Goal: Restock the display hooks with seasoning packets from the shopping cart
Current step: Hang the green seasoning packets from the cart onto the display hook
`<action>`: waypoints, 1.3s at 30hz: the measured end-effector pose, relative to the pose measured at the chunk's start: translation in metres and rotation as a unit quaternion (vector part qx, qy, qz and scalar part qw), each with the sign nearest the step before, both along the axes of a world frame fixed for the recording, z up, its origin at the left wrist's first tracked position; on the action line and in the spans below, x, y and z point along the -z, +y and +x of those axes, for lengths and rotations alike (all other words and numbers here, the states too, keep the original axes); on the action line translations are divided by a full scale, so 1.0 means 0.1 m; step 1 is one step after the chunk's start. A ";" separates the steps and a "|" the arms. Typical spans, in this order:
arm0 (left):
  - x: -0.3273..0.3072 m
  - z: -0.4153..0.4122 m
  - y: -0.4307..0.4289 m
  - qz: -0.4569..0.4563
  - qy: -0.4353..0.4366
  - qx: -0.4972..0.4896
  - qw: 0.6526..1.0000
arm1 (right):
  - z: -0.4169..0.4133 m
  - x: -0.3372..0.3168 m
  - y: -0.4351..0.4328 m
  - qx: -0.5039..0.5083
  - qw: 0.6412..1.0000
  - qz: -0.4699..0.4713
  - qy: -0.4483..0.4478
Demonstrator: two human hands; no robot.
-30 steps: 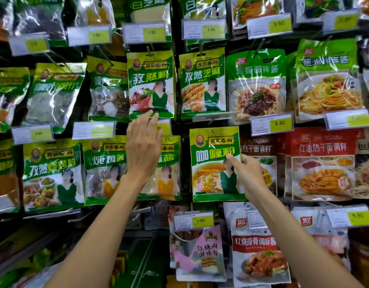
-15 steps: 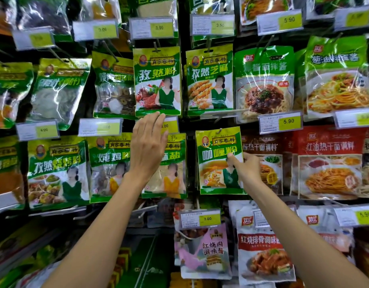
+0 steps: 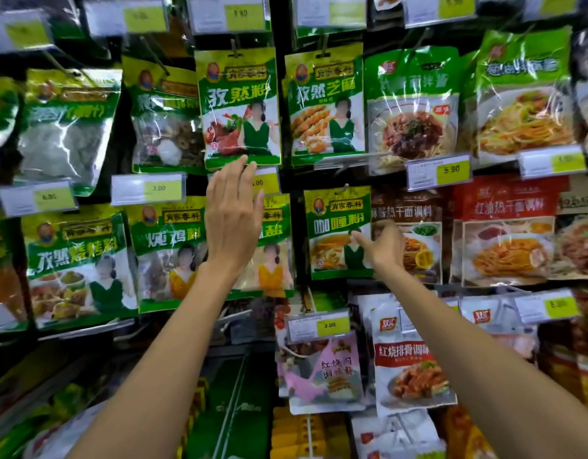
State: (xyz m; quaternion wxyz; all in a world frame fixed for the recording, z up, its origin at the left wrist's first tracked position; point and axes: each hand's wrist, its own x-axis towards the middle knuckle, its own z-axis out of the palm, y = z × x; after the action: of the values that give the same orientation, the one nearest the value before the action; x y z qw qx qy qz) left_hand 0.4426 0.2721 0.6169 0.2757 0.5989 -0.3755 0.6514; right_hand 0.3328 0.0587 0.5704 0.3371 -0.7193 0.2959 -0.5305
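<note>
My left hand (image 3: 234, 217), fingers straight, touches the bottom of the glossy green seasoning packet (image 3: 239, 104); my right hand (image 3: 383, 248) pinches the right edge of the lower green-and-yellow packet (image 3: 335, 233).

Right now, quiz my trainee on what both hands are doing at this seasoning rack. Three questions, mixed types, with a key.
1. True or false: the left hand grips a packet.
2. Which does the right hand pinch by its edge? A: the green curry packet; B: a red noodle packet; C: a pink packet.
3. Fill in: the price tag just below that packet reads ___.
Key: 1 false; 2 A; 3 3.00.
</note>
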 end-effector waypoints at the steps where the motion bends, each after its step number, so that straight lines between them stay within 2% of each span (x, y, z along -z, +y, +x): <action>1: 0.03 -0.05 -0.01 -0.009 -0.004 0.010 1.000 | -0.09 0.04 0.02 0.002 1.000 -0.009 -0.009; 5: 0.34 -0.43 -0.22 -0.017 -0.014 0.090 0.996 | -0.64 0.31 0.08 -0.017 0.998 -0.051 -0.029; 7: 0.62 -0.74 -0.44 0.009 0.018 0.145 0.989 | -1.02 0.50 0.07 -0.013 0.997 -0.065 -0.030; 9: 0.97 -1.11 -0.73 0.034 0.088 0.215 0.972 | -1.47 0.78 0.04 -0.002 0.998 -0.053 -0.036; 11: 1.41 -1.56 -1.03 0.064 0.202 0.312 0.926 | -1.99 1.14 -0.02 0.027 0.998 -0.036 -0.046; 13: 1.89 -2.04 -1.31 0.120 0.326 0.391 0.852 | -2.54 1.58 -0.10 0.063 0.997 -0.010 -0.039; 15: 2.42 -2.52 -1.56 0.201 0.409 0.429 0.780 | -3.10 2.10 -0.18 0.120 0.992 0.039 -0.004; 17: 2.96 -2.99 -1.76 0.276 0.459 0.437 0.722 | -3.66 2.66 -0.20 0.182 0.977 0.106 0.023; 20: 3.72 -3.64 -1.98 0.377 0.518 0.429 0.637 | -4.42 3.48 -0.11 0.270 0.938 0.202 0.076; 23: 4.44 -4.13 -2.09 0.480 0.523 0.435 0.554 | -5.02 4.21 0.05 0.336 0.886 0.302 0.105; 29: 5.66 -4.67 -2.24 0.606 0.501 0.427 0.446 | -5.61 5.41 0.45 0.438 0.776 0.433 0.134; 31: 6.07 -4.70 -2.28 0.646 0.491 0.403 0.423 | -5.66 5.77 0.59 0.457 0.742 0.468 0.146; 39: 7.29 -4.60 -2.28 0.765 0.426 0.287 0.389 | -5.60 6.87 0.94 0.474 0.638 0.583 0.168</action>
State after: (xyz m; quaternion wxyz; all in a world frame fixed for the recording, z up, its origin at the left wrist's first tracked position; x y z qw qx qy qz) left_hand -0.0176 0.0438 -0.1118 -0.0040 0.6139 -0.6983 -0.3680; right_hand -0.2270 0.1524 -0.1166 0.3328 -0.2115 0.8958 -0.2052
